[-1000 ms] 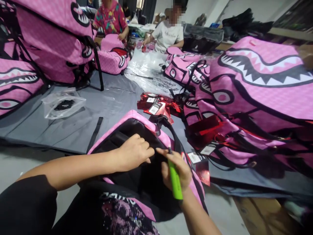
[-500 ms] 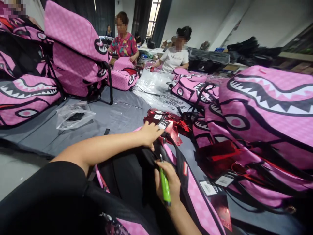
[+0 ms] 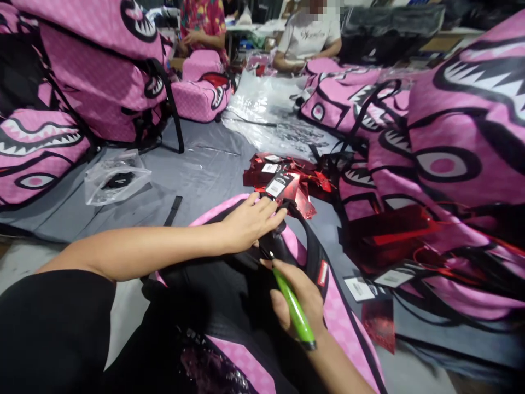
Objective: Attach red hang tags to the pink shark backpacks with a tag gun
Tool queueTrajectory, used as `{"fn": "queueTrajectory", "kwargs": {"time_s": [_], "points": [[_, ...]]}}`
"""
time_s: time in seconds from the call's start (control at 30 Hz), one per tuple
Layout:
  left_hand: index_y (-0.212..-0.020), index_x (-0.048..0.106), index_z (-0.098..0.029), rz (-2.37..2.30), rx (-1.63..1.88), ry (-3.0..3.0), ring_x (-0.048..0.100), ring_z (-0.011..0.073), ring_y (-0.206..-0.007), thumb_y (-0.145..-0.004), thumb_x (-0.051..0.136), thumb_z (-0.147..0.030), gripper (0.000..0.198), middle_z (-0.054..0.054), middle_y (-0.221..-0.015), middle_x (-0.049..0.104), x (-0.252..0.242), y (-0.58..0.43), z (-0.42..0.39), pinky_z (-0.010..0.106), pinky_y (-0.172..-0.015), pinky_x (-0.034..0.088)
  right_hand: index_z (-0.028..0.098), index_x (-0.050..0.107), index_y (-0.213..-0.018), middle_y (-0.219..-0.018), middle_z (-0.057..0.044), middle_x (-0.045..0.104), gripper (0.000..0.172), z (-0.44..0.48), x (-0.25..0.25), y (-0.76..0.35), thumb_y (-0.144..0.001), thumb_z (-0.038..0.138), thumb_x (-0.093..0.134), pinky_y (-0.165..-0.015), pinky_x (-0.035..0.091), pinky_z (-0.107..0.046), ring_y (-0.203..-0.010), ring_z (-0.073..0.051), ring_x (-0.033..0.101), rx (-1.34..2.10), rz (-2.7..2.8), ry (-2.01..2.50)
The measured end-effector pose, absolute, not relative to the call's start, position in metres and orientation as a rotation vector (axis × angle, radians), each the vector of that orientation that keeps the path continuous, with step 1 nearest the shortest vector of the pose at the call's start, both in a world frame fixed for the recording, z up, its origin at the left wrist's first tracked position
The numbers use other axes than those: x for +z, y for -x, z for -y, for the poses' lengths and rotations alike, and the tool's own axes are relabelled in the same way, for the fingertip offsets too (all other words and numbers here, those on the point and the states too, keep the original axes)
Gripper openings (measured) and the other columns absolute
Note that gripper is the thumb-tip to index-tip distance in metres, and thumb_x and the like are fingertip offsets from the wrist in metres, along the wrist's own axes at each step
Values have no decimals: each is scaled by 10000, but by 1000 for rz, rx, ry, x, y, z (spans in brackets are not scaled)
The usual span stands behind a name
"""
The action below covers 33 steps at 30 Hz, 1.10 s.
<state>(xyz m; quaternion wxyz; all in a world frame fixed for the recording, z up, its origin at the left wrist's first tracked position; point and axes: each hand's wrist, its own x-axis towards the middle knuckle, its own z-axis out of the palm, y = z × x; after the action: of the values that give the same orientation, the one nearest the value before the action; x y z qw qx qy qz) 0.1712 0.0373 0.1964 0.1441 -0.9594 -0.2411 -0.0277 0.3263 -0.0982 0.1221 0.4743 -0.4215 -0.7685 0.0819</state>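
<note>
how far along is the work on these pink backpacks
Looks done: backpacks piled at right show red tags. In hand: left hand rests on the backpack in the lap, right hand holds a green tool. Left: loose red tags heaped on the grey sheet.

left hand (image 3: pixel 250 221) flat on near backpack (image 3: pixel 246 358) top | right hand (image 3: pixel 301 298) closed around green lighter (image 3: pixel 294 309) | red tags (image 3: pixel 283 178) just beyond

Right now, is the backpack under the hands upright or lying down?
Lying down: the backpack lies flat, black side up, left hand pressing its far end, right hand holding a green pen over it.
</note>
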Motion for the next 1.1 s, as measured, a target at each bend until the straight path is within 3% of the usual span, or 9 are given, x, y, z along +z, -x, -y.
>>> {"fn": "queueTrajectory", "kwargs": {"time_s": [0.07, 0.23, 0.4, 0.53, 0.67, 0.8, 0.93, 1.1], "points": [[-1489, 331, -75, 745, -60, 2772, 413, 338, -1297, -772, 770, -440, 917, 202, -1448, 444, 195, -174, -39, 500, -1140, 235, 180, 428, -1356, -1043, -119, 729, 461, 95, 120, -338, -916, 247, 549, -741, 602, -355, -900, -230, 729, 232, 1820, 1168], [-1507, 326, -149, 983, -31, 2741, 333, 379, -1345, -815, 715, -475, 859, 195, -1508, 361, 189, -179, -39, 579, -1109, 251, 222, 594, -1116, -933, -53, 736, 194, 77, 142, -356, -928, 271, 585, -724, 586, -315, -792, -186, 717, 143, 2030, 1275], [-1491, 358, -147, 992, -30, 2737, 348, 365, -1319, -836, 685, -421, 781, 182, -1491, 384, 189, -183, -40, 556, -1084, 304, 208, 653, -1116, -1007, -66, 734, 289, 60, 169, -356, -984, 414, 499, -794, 580, -318, -908, -194, 711, 394, 2116, 1258], [-1486, 369, -153, 1000, -24, 2743, 368, 349, -1316, -893, 599, -345, 664, 172, -1505, 379, 192, -183, -40, 547, -1096, 298, 199, 648, -1047, -894, -45, 711, 196, 51, 171, -351, -948, 342, 558, -701, 566, -273, -775, -159, 690, 409, 2080, 1351], [-1488, 362, -153, 998, 17, 2752, 379, 349, -1324, -924, 544, -316, 615, 166, -1499, 387, 194, -183, -40, 544, -1096, 307, 204, 656, -1043, -957, -46, 726, 148, 44, 177, -358, -925, 289, 625, -763, 573, -261, -841, -154, 702, 559, 2194, 1249], [-1480, 380, -156, 998, 11, 2753, 398, 338, -1320, -935, 517, -304, 582, 160, -1478, 416, 196, -183, -40, 532, -1101, 322, 214, 680, -1079, -993, -57, 729, 170, 39, 189, -363, -933, 257, 606, -779, 584, -272, -882, -169, 709, 712, 2319, 1250], [-1482, 389, -171, 1006, 8, 2732, 403, 328, -1326, -941, 491, -306, 567, 147, -1487, 420, 196, -183, -39, 517, -1111, 330, 237, 659, -1166, -1088, -62, 722, 246, 41, 192, -362, -931, 201, 598, -853, 565, -337, -981, -197, 694, 565, 2361, 1232], [-1485, 389, -171, 1008, 7, 2744, 390, 334, -1345, -920, 522, -306, 596, 147, -1496, 415, 196, -183, -40, 515, -1123, 319, 246, 647, -1184, -1075, -45, 725, 270, 41, 193, -362, -928, 177, 597, -834, 536, -355, -954, -199, 699, 562, 2436, 1207]]}}
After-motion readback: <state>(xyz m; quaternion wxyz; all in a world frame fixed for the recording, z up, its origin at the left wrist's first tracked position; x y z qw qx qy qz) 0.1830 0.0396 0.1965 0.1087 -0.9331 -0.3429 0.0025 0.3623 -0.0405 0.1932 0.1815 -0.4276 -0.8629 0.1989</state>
